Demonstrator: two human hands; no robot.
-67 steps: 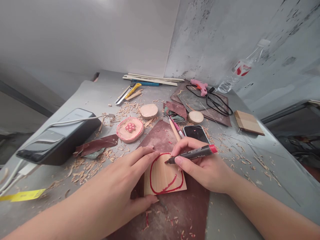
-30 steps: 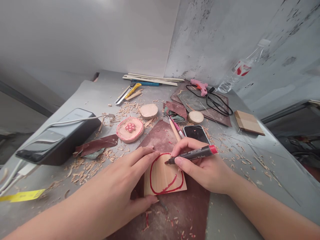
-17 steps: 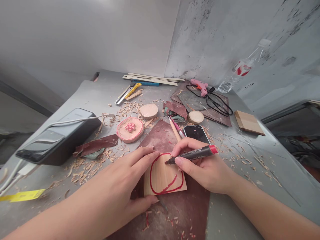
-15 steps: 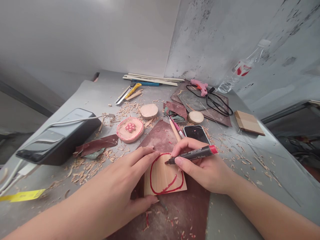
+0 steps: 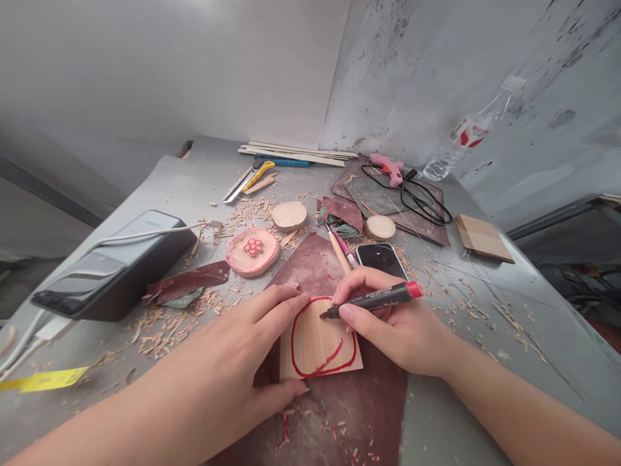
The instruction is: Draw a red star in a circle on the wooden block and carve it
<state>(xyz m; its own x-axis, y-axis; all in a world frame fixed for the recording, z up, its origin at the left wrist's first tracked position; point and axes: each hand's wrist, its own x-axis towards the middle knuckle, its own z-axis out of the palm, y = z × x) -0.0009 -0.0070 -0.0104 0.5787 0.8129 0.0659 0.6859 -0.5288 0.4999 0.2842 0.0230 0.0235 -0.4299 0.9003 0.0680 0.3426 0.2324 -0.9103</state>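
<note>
A square light wooden board (image 5: 310, 343) lies on brown sandpaper (image 5: 369, 401) in front of me. It bears a rounded red outline and a short red stroke inside at the lower right. My left hand (image 5: 257, 343) grips the board's left side, fingers at the upper left corner and thumb at the lower left. Pinched between thumb and fingers of my right hand (image 5: 388, 327) is a black marker (image 5: 373, 301) with a red end. Its tip is over the upper part of the board; whether it touches the wood I cannot tell.
Around lie a phone (image 5: 383, 260), a carving tool (image 5: 340, 254), a slice with a red flower (image 5: 253, 251), plain wood slices (image 5: 289, 215), a utility knife (image 5: 248, 181), a pink glue gun (image 5: 388, 168), a power bank-like block (image 5: 121, 265) and a bottle (image 5: 470, 133). Wood shavings litter the table.
</note>
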